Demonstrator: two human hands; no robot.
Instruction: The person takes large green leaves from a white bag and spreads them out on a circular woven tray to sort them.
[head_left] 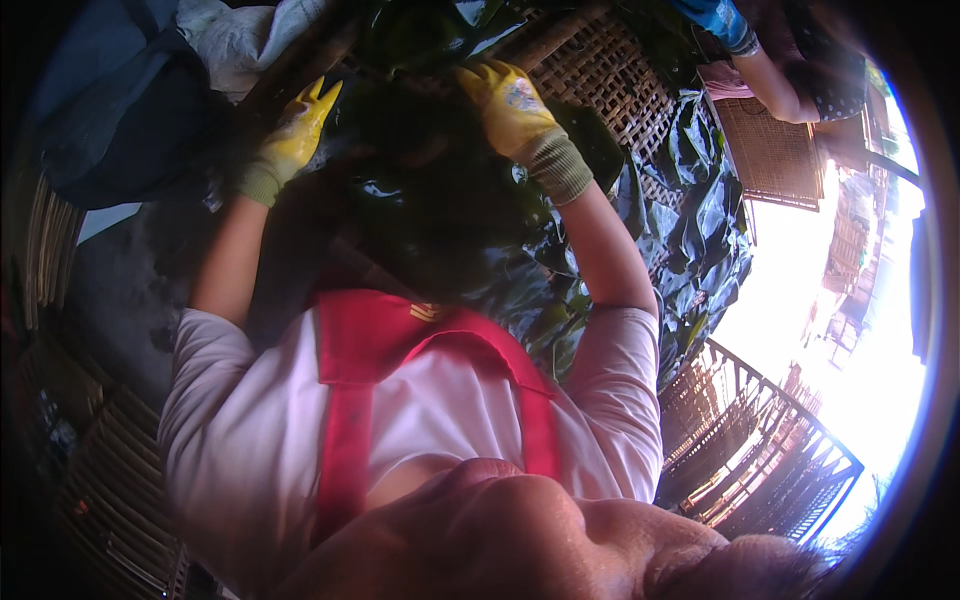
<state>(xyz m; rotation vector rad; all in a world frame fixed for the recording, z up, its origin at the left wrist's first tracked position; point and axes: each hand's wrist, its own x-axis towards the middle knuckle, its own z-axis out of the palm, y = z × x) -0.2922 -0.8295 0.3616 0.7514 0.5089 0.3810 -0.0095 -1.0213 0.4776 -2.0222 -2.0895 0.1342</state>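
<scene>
Both my hands wear yellow coated gloves with knitted olive cuffs. My left hand [300,128] is open, its fingers stretched apart beside the left edge of a dark heap of large, glossy green leaves [420,200]. Across the heap, my right hand [512,105] is back up with its fingers somewhat apart, at the leaves and near a woven bamboo tray [600,75]. Its fingertips are foreshortened, and I see nothing held in it. Deep shadow hides much of the leaves between my hands.
More shiny leaves [690,220] pile up on the right. At the upper right is another person's blue-gloved hand [722,25]. A pale sack [250,45] and dark cloth [130,130] lie at the upper left. Bamboo racks [760,450] stand lower right, with slatted bamboo [110,480] lower left.
</scene>
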